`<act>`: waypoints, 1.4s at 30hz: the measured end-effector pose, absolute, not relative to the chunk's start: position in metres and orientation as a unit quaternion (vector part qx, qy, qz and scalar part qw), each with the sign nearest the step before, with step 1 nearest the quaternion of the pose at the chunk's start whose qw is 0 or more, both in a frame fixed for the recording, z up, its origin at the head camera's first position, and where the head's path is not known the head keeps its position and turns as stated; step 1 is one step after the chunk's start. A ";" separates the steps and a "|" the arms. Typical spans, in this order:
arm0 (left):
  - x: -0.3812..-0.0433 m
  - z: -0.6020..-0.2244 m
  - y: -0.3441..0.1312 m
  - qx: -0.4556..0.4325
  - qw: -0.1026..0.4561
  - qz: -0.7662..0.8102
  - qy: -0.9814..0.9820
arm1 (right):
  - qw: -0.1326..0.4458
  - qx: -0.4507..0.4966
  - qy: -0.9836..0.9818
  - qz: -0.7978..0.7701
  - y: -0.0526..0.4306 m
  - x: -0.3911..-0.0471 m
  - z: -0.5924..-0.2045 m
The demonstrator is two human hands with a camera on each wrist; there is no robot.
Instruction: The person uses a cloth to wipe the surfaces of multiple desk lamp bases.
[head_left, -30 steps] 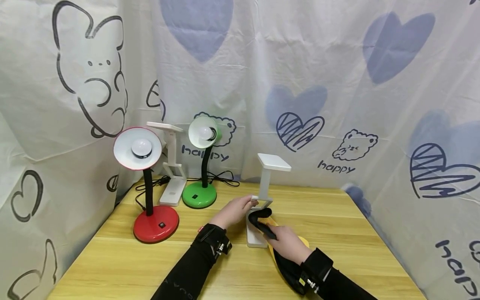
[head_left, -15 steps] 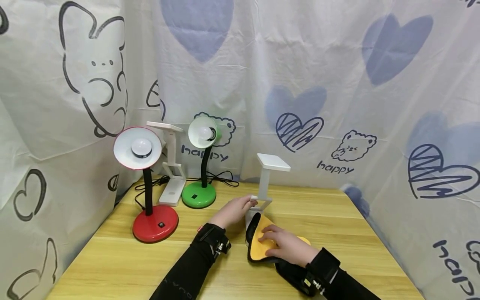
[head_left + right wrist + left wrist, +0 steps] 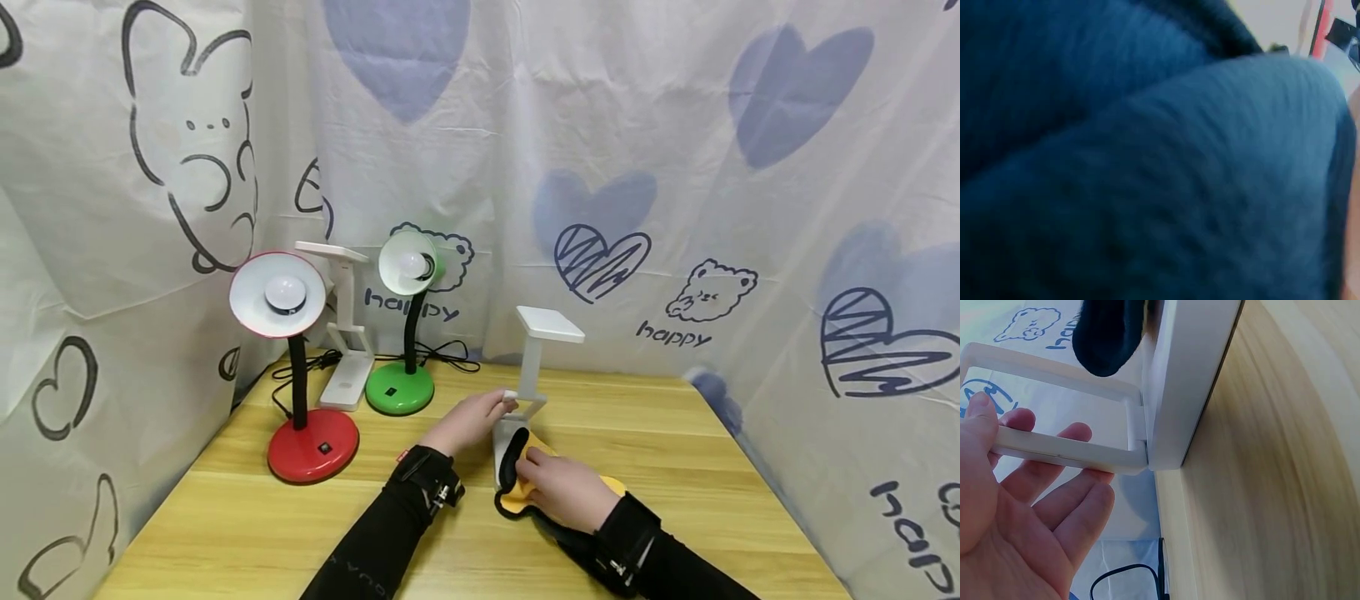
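A small white desk lamp [image 3: 531, 367] stands upright near the middle of the table. My left hand [image 3: 467, 423] holds the lower folding frame [image 3: 1054, 450] of its stem, thumb on one side and fingers on the other. Over the lamp's white base [image 3: 510, 432] lies a yellow cloth [image 3: 517, 498] with a black edge and a dark reverse side. My right hand [image 3: 573, 492] grips this cloth with bent fingers at the base, covering much of it. In the right wrist view the dark fluffy side of the cloth [image 3: 1179, 181] fills nearly everything, and the fingertips are hidden.
On the left stand a red lamp [image 3: 313, 446], a green lamp [image 3: 400, 390] and another white folding lamp [image 3: 348, 379]. Black cables [image 3: 450, 358] lie behind them. Printed curtains [image 3: 600, 167] enclose the wooden table [image 3: 675, 467] at the back and sides.
My right hand has shifted the cloth over the lamp base; its fingers, spread on the yellow side half a second ago, are now bunched in it. The left hand keeps its hold.
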State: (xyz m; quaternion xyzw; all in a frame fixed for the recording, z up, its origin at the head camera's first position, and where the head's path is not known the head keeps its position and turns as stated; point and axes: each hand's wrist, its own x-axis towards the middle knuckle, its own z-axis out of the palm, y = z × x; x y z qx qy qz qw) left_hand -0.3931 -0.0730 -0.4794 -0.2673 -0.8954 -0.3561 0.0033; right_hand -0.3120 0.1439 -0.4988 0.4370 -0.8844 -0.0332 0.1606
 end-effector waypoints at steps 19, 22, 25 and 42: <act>-0.392 -0.480 -0.067 -0.288 0.004 -0.350 -0.891 | 0.223 0.446 -0.864 -0.070 0.102 -0.309 -0.498; -0.392 -0.479 -0.066 -0.289 0.002 -0.349 -0.891 | 0.199 0.442 -0.873 -0.058 0.111 -0.307 -0.497; -0.393 -0.479 -0.066 -0.286 0.001 -0.351 -0.891 | 0.182 0.434 -0.881 -0.054 0.123 -0.307 -0.497; -0.390 -0.477 -0.073 -0.274 0.003 -0.354 -0.894 | 0.163 0.422 -0.891 -0.033 0.169 -0.311 -0.500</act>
